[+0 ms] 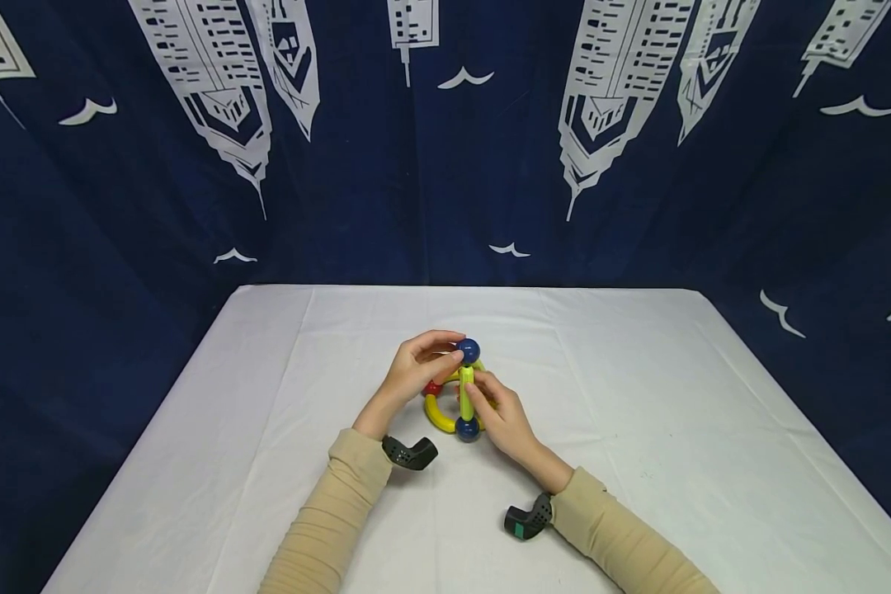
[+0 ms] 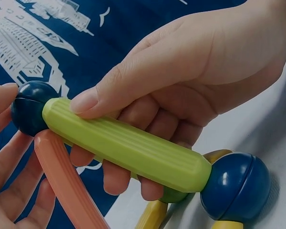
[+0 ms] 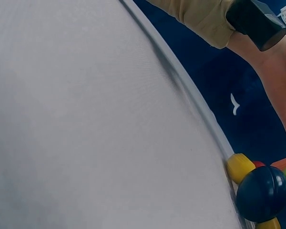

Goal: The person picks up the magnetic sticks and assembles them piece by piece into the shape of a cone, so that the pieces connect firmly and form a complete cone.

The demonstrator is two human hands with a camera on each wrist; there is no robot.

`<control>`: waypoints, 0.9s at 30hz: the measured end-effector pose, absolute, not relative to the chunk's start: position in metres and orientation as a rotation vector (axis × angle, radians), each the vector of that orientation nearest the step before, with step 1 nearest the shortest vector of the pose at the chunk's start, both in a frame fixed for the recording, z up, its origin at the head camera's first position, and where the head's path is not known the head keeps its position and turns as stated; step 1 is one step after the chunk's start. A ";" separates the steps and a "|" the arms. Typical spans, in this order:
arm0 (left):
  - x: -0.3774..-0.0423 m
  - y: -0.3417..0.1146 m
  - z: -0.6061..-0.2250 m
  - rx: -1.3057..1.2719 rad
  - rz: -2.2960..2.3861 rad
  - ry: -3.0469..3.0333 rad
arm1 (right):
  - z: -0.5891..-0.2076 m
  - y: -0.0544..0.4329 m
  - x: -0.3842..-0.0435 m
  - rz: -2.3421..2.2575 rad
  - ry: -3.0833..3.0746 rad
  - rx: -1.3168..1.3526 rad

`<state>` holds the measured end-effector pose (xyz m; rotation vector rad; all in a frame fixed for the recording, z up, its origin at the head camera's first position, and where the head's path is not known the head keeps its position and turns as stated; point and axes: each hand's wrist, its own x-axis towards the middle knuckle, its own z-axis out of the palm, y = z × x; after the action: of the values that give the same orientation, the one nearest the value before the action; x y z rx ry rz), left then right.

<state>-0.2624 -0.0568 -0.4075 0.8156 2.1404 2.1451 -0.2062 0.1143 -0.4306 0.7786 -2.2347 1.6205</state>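
Observation:
My left hand pinches a dark blue ball at the top of a ball-and-rod construction. That ball touches the upper end of a lime green rod. Thumb and curled fingers of my right hand grip this rod. Its other end meets a second blue ball near the tablecloth. An orange rod slants away from the upper ball. Below, curved yellow pieces form a ring with a red ball on its left. A green ball is partly hidden behind the right fingers in the left wrist view.
A white cloth covers the table. Behind it hangs a dark blue curtain with white building and bird prints. A black wrist camera sits at the left cuff, another black camera at the right.

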 end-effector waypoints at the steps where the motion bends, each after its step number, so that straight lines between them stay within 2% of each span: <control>1: -0.262 -0.057 -0.407 0.819 2.143 2.139 | -0.431 0.115 -0.206 1.622 -2.240 0.773; 9: -0.244 -0.056 -0.384 0.835 2.113 2.169 | -0.432 0.116 -0.206 1.616 -2.276 0.738; 14: -0.243 -0.056 -0.382 0.804 2.122 2.171 | -0.430 0.114 -0.207 1.597 -2.292 0.702; 21: -0.255 -0.056 -0.397 0.776 2.161 2.159 | -0.463 0.120 -0.232 1.544 -2.334 0.647; 27: -0.243 -0.055 -0.385 0.824 2.146 2.209 | -0.453 0.119 -0.226 1.480 -2.359 0.602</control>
<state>-0.2429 -0.0546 -0.3849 0.8236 2.2092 2.1456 -0.2265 0.1193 -0.4527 0.6024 -2.3593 1.4803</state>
